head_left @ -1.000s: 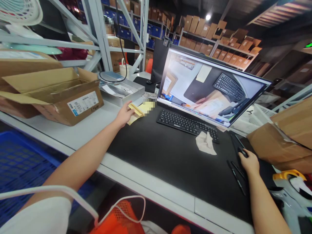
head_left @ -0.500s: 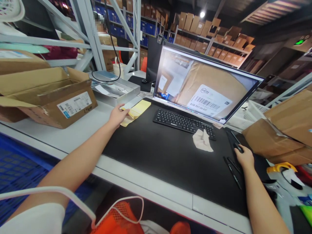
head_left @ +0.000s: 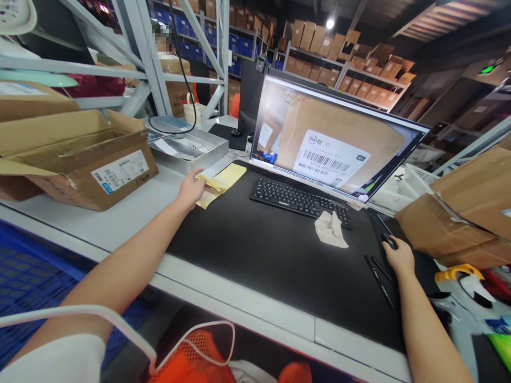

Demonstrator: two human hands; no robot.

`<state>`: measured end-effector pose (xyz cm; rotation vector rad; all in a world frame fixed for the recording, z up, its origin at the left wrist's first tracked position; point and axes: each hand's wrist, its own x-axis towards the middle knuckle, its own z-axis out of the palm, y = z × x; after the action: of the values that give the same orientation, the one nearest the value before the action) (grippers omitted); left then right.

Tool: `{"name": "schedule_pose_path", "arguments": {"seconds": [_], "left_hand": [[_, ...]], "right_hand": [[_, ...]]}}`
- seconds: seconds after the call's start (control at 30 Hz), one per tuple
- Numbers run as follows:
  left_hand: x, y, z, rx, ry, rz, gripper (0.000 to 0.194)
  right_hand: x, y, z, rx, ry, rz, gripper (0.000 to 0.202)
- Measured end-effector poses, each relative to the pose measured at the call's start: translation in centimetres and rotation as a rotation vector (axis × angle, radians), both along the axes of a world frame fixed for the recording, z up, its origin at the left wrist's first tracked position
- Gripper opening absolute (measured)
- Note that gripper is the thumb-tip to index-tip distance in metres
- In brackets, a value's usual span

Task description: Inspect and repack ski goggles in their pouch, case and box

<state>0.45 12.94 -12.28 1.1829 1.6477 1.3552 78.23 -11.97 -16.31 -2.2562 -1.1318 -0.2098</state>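
My left hand is closed on the edge of some yellow paper at the left end of the black desk mat. My right hand is wrapped over a black mouse at the mat's right side. Between the hands stand a black keyboard and a monitor, whose screen shows a brown parcel with a barcode label. A crumpled white tissue touches the keyboard's right end. Two dark pens lie left of my right wrist.
An open cardboard box is at the left, with a grey tray of papers behind it. More cardboard boxes and a tape dispenser stand at the right. A white cable crosses the lower left. Behind the metal frame is a person.
The picture on the monitor has shifted, with the barcode label now further left and higher. My left fingers have moved slightly on the yellow paper. My right hand stays on the mouse.
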Motion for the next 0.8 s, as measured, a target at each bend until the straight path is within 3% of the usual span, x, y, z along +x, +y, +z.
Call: {"name": "schedule_pose_path", "arguments": {"seconds": [0.8], "left_hand": [[-0.04, 0.1, -0.36, 0.022, 0.063, -0.017, 0.077]], "right_hand": [[-0.53, 0.0, 0.41, 0.004, 0.011, -0.007, 0.054]]}}
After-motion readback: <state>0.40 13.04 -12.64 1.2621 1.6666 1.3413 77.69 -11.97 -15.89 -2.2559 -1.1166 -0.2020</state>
